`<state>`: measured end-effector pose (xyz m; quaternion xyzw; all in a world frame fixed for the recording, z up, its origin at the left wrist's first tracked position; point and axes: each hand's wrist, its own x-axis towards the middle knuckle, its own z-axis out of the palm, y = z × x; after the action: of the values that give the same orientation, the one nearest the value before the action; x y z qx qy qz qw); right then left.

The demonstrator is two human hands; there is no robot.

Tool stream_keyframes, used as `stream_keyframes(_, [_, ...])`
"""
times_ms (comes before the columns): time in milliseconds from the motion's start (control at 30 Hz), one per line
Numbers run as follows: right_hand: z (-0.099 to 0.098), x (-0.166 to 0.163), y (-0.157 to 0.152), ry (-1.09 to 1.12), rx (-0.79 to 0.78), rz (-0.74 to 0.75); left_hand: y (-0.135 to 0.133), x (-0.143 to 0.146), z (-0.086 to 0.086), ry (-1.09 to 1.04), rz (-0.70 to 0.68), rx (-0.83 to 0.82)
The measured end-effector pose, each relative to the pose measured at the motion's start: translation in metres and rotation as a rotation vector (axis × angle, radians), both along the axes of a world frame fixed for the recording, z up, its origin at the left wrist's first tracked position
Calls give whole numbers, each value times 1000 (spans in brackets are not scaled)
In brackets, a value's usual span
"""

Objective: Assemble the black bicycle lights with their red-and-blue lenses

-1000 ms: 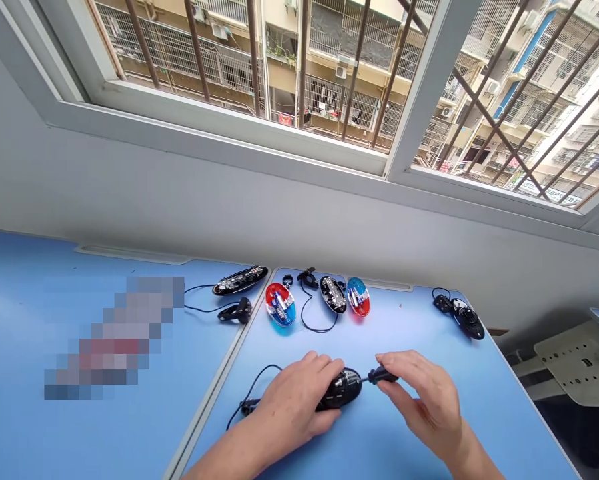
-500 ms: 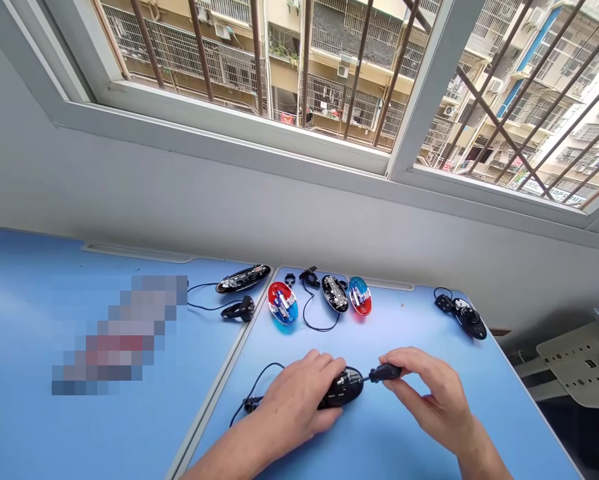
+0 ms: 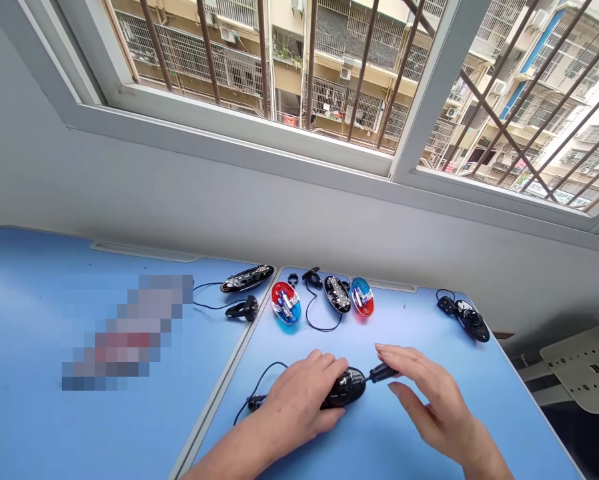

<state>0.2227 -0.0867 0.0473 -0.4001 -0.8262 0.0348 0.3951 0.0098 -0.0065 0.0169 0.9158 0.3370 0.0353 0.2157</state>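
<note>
Left hand (image 3: 299,407) clasps the black oval lamp (image 3: 348,387) on the near part of the blue table (image 3: 379,440). Right hand (image 3: 429,400), fingers extended and loose, touches the small plug (image 3: 382,372). Risk: the ungripped plug may slip aside, or the thin lead (image 3: 259,380) may snag.

pale grey wall (image 3: 179,193) across the far side, under a wide white-framed window (image 3: 259,137) with slanting brown bars (image 3: 362,67); bright daylight through the glass, beige apartment blocks (image 3: 334,27) outside. near, two blue desks, left desk (image 3: 39,293) and right desk (image 3: 409,320), pushed together, a pale seam (image 3: 229,373) between them running near to far. low on the far right, a white perforated panel (image 3: 579,373) over dark floor (image 3: 584,440)
</note>
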Motion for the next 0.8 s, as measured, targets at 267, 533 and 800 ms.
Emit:
stream_keyframes(267, [1, -3, 0, 122, 68, -84, 0, 0, -3, -18, 0, -3])
stream_keyframes(533, [3, -1, -3, 4, 49, -54, -1, -1, 0, -37, 5, -20])
stream_keyframes(800, [7, 5, -4, 63, -30, 17, -1, 0, 6, -20, 8, -54])
